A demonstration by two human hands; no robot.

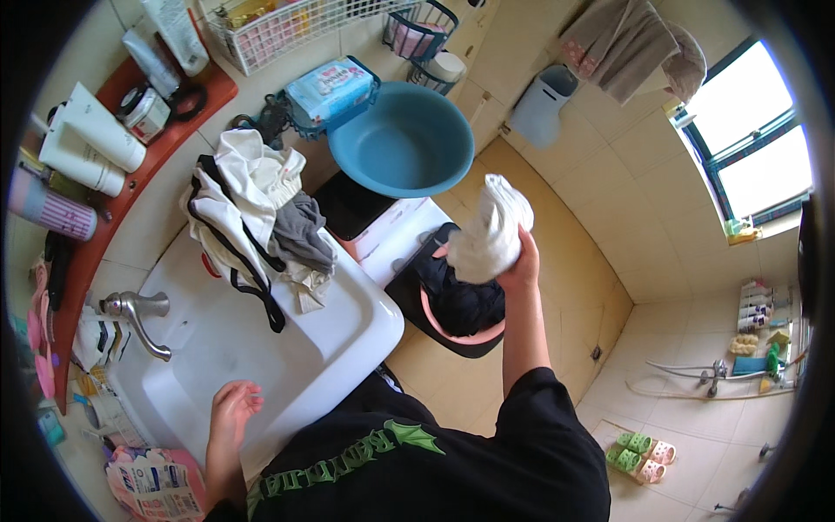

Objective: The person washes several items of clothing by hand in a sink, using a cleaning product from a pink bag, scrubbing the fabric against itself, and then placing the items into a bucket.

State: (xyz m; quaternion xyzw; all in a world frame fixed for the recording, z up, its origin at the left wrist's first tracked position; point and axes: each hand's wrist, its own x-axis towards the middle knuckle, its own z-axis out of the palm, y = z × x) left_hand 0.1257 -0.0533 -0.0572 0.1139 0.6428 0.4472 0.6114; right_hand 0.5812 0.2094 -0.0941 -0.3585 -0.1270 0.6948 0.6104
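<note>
My right hand (522, 265) grips a bunched white cloth (489, 228) and holds it up, right of the sink. Below it stands a pink basin (439, 326) with dark clothes (468, 304) heaped in it. My left hand (233, 413) hovers over the near part of the white sink (261, 348), fingers loosely bent and nothing in them. On the sink's far rim lies a pile of clothes: a white garment with black trim (248, 178) and a grey cloth (303, 233). Part of the pile hangs into the bowl.
A blue basin (402, 143) rests beyond the sink, beside a blue packet (330, 91). The faucet (139, 313) stands at the sink's left. Tubes and jars crowd a red shelf (156, 157). Slippers (641, 457) lie at the lower right; a wall bin (544, 104) hangs far right.
</note>
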